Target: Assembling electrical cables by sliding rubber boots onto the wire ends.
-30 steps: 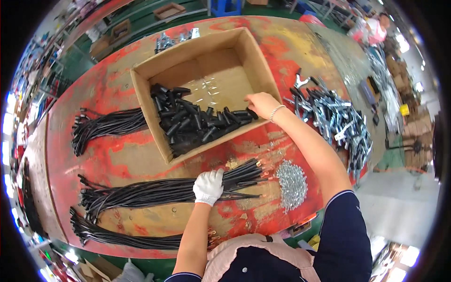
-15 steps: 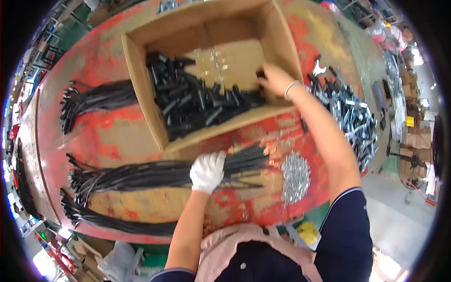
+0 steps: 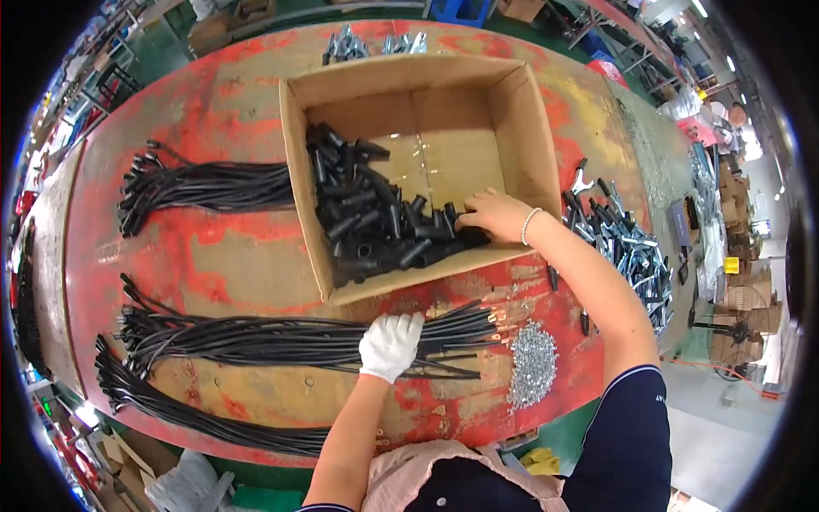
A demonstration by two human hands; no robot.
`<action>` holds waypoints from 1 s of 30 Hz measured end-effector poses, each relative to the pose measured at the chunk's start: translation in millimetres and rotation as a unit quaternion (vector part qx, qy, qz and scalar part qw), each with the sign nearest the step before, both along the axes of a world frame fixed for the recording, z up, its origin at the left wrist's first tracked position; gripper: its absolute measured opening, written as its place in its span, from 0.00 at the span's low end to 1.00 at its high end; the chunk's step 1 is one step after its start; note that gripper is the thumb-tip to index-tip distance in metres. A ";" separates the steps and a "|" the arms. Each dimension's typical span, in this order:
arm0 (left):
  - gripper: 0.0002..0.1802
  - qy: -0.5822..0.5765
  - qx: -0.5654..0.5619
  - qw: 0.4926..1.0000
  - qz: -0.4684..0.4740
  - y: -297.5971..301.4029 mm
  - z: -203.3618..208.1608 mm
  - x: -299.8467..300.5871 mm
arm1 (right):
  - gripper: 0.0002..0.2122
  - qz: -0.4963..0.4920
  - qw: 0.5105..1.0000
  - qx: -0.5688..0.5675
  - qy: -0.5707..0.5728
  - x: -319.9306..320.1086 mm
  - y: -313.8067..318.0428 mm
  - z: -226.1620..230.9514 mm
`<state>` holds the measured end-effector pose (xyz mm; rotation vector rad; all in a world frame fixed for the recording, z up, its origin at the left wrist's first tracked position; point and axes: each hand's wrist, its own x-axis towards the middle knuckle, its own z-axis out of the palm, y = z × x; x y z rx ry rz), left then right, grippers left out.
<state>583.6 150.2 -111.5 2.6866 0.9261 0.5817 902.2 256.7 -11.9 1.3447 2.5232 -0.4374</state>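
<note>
Workshop: paint-worn bench [image 3: 239, 266], cable bundles [image 3: 256, 343], metal clips [image 3: 633, 260].

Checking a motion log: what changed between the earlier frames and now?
The right hand moved left inside the carton, to the right end of the black sleeves; whether it grips one is unclear. The whole view shifted too. Unchanged: gloved left hand on the middle cable bundle.

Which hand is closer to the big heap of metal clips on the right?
Right. The right hand is inside the cardboard box, left of the metal clips; the gloved left hand is farther away, on the middle cable bundle.
</note>
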 end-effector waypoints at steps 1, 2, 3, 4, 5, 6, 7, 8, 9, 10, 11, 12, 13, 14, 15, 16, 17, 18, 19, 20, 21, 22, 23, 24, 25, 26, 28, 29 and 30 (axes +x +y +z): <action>0.20 0.012 -0.006 1.000 -0.005 -0.2 -0.6 -0.2 | 0.16 0.021 1.000 0.008 -0.003 2.8 1.0 -8.8; 0.21 0.007 -0.017 1.000 -0.010 -4.3 0.3 -2.6 | 0.16 0.035 0.999 0.026 -0.004 1.1 -4.0 -21.4; 0.21 0.001 -0.010 1.000 -0.006 -4.8 0.1 -2.8 | 0.15 0.045 0.998 0.032 -0.018 1.4 -2.5 -30.2; 0.22 -0.006 -0.004 1.000 -0.003 -5.5 -0.3 -2.3 | 0.14 0.054 0.997 0.038 -0.032 2.9 -1.2 -38.2; 0.22 -0.013 0.003 1.000 -0.001 -6.5 -0.8 -1.1 | 0.13 0.062 0.996 0.043 -0.046 7.2 -0.7 -44.2; 0.21 -0.014 0.005 1.000 0.002 -5.3 -1.4 -1.8 | 0.12 0.015 0.999 0.036 -0.007 6.0 1.5 -42.0; 0.21 -0.014 0.008 1.000 0.006 -4.9 -1.7 -2.6 | 0.10 -0.033 0.999 0.028 0.032 7.5 2.8 -38.0; 0.21 -0.014 0.012 1.000 0.009 -5.1 -1.9 -3.6 | 0.10 -0.082 0.994 0.020 0.069 8.3 2.9 -34.4; 0.21 -0.016 0.017 1.000 0.013 -5.1 -2.3 -4.0 | 0.10 -0.176 0.979 -0.010 0.099 2.3 3.4 -24.8; 0.21 -0.013 0.010 1.000 0.015 -4.7 -3.4 -4.6 | 0.10 -0.267 0.954 -0.038 0.128 -7.2 3.5 -12.1; 0.18 -0.009 0.010 1.000 0.016 -4.6 -3.7 -5.1 | 0.11 -0.356 0.919 -0.065 0.155 -13.2 2.6 -5.9; 0.15 -0.006 0.010 1.000 0.012 -3.0 0.2 -3.7 | 0.14 -0.361 0.890 -0.080 0.268 -9.8 -3.2 -8.8; 0.13 -0.003 0.010 1.000 0.009 -2.4 2.9 -2.5 | 0.14 -0.347 0.889 -0.094 0.285 -8.0 -6.9 -11.9; 0.13 -0.001 -0.007 1.000 0.008 -3.4 3.7 -1.7 | 0.14 -0.333 0.887 -0.107 0.302 -6.5 -10.0 -15.0; 0.13 -0.007 -0.001 1.000 0.006 -2.7 4.4 -1.4 | 0.14 -0.318 0.885 -0.119 0.320 -7.3 -11.4 -16.6; 0.13 -0.013 0.005 1.000 0.003 -2.0 5.0 -1.2 | 0.14 -0.294 0.894 -0.083 0.328 -9.7 -12.9 -19.2; 0.13 -0.020 0.011 1.000 0.000 -1.5 5.5 -1.3 | 0.14 -0.333 0.878 -0.109 0.327 -11.3 -12.3 -21.4; 0.15 -0.018 0.005 1.000 0.001 -2.1 3.6 -1.8 | 0.15 -0.371 0.860 -0.135 0.325 -16.0 -10.4 -20.8; 0.17 -0.016 -0.001 1.000 0.002 -3.0 0.1 -2.4 | 0.15 -0.407 0.839 -0.161 0.322 -21.1 -8.3 -20.4; 0.20 -0.015 -0.008 1.000 0.004 -3.6 -2.2 -3.1 | 0.16 -0.408 0.846 -0.192 0.284 -26.4 -6.2 -19.8; 0.19 -0.013 -0.009 1.000 0.009 -3.6 -2.1 -4.0 | 0.17 -0.405 0.852 -0.223 0.246 -37.8 -2.2 -12.3; 0.19 -0.012 -0.011 1.000 0.010 -3.9 -1.8 -4.0 | 0.18 -0.405 0.854 -0.252 0.207 -46.0 -0.7 -8.2; 0.19 -0.011 -0.014 1.000 0.012 -4.4 -1.5 -3.9 | 0.19 -0.427 0.839 -0.274 0.197 -51.6 2.0 -11.4; 0.19 -0.014 -0.010 1.000 0.011 -4.8 -2.0 -3.3 | 0.19 -0.447 0.823 -0.296 0.189 -55.4 5.9 -19.1; 0.19 -0.018 -0.006 1.000 0.010 -5.3 -2.6 -1.5 | 0.20 -0.468 0.806 -0.316 0.179 -56.0 9.2 -26.2; 0.19 -0.023 -0.002 1.000 0.008 -5.2 -2.5 -0.1 | 0.21 -0.467 0.810 -0.306 0.181 -53.4 11.8 -35.6; 0.18 -0.025 0.003 1.000 0.010 -4.8 -3.3 -2.0 | 0.20 -0.468 0.819 -0.248 0.220 -60.2 18.6 -35.1; 0.18 -0.027 0.005 1.000 0.010 -4.4 -3.6 -2.7 | 0.20 -0.468 0.822 -0.218 0.239 -63.0 21.9 -34.5; 0.18 -0.029 0.005 1.000 0.012 -4.2 -2.9 -2.9 | 0.18 -0.447 0.844 -0.183 0.233 -68.4 25.5 -21.4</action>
